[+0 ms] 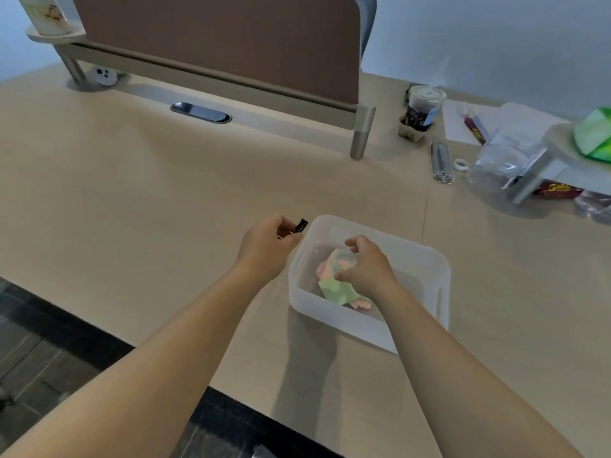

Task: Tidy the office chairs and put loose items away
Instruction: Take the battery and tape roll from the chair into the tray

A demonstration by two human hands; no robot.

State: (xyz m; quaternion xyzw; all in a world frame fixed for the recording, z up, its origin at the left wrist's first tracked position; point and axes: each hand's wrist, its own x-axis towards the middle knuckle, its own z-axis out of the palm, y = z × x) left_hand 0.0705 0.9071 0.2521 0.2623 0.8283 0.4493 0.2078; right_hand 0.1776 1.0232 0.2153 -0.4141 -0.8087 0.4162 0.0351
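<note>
presently, a translucent plastic bin point(429, 269) sits on a light wood desk point(132, 209), near the desk's front edge and right of centre. the left hand point(267, 251) hovers just outside the bin's left rim, fingers curled, pinching a small black binder clip point(301, 225) between thumb and fingertips; the clip is held at rim height, right at the bin's upper left corner, and whether it touches the plastic cannot be told. the right hand point(367, 266) is down inside the bin, fingers curled around a small clear object point(344, 259), possibly a roll of tape, though blur prevents a firm reading. beneath that hand, pink and green paper notes point(334, 290) lie loose on the bin floor. both forearms are bare and extend from the lower edge of the view. a brown divider panel point(215, 41) on metal legs stands along the back of the desk, with an oval cable grommet point(200, 113) set into the desk surface in front of it. at the far right, well apart from the bin, sit a lidded iced drink cup point(425, 109) in a cardboard holder, a narrow clear case point(441, 161) lying flat, a white sheet of paper point(463, 123), a crumpled clear plastic bag point(502, 160) and a green object point(593, 135) on a small round raised shelf. dark flooring point(49, 342) shows at lower left.
</note>
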